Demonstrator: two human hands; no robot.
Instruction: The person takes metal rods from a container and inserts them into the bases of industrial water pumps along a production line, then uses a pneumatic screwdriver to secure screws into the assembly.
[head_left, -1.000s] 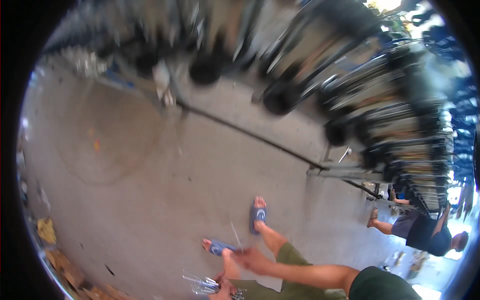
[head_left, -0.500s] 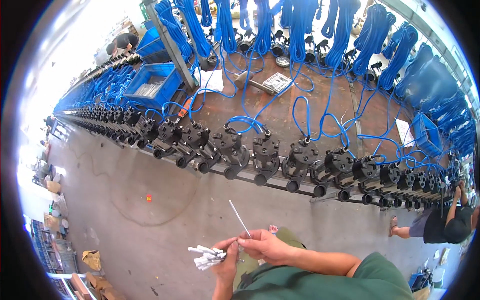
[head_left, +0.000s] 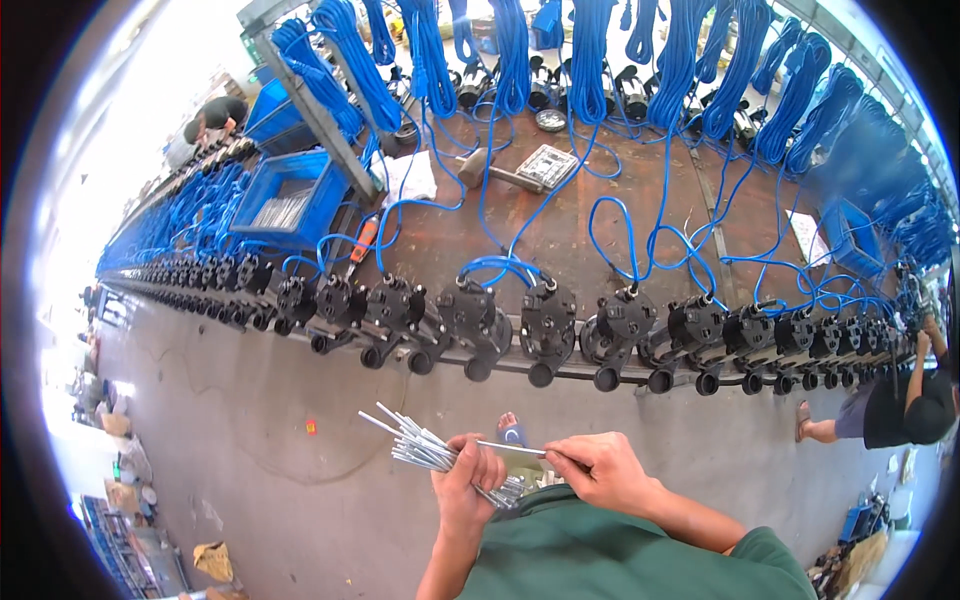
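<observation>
A bundle of thin silvery metal rods (head_left: 418,445) is gripped in my left hand (head_left: 467,488). Its ends fan out to the left, and more rod ends stick out below my fingers. Between finger and thumb, my right hand (head_left: 602,472) pinches the end of a single rod (head_left: 512,448). That rod lies almost level, and its other end reaches the left hand's fingers. Both hands are in front of my body, nearer to me than the row of black pump-like units (head_left: 548,320) along the bench edge.
Blue cables (head_left: 590,60) hang in coils from a metal frame over the brown bench (head_left: 640,190). On it lie a hammer (head_left: 476,167), an orange-handled tool (head_left: 364,240) and a blue crate (head_left: 345,185) with rods inside. Another person (head_left: 905,410) stands at the far right.
My right hand has moved right, and its rod has swung from steep to nearly level. The bundle has turned to show more of its length. The bench has shifted slightly in view.
</observation>
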